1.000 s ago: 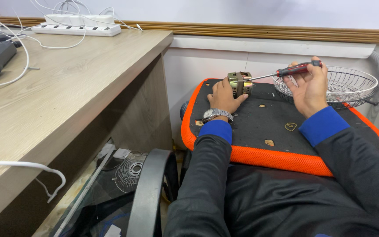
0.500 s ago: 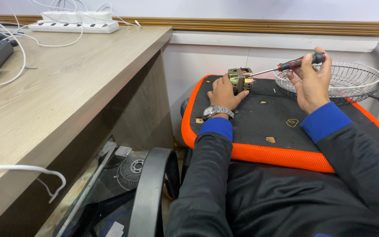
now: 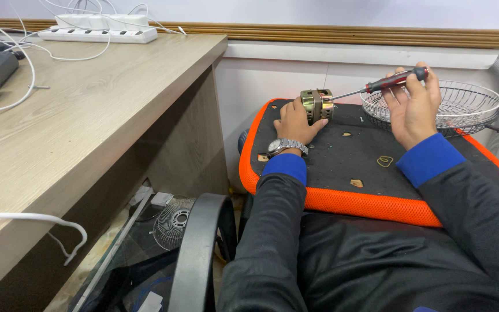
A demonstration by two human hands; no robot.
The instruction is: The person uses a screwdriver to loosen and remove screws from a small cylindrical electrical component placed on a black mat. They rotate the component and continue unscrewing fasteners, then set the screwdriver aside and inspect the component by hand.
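— Motor (image 3: 316, 105): where is it kept, and how is it held?

— It is stood on the black, orange-rimmed pad (image 3: 371, 167), at the pad's far left edge. It is gripped from behind by the left hand (image 3: 295, 122), fingers curled around its casing.

— And the right hand (image 3: 414, 107)?

— It is closed round a red-and-black screwdriver (image 3: 376, 86), whose tip is set against the motor. A wire basket (image 3: 463, 107) is seen at the pad's far right.

— How is the motor judged to handle?

— Dense, rigid, heavy for its size; best taken by the metal casing.
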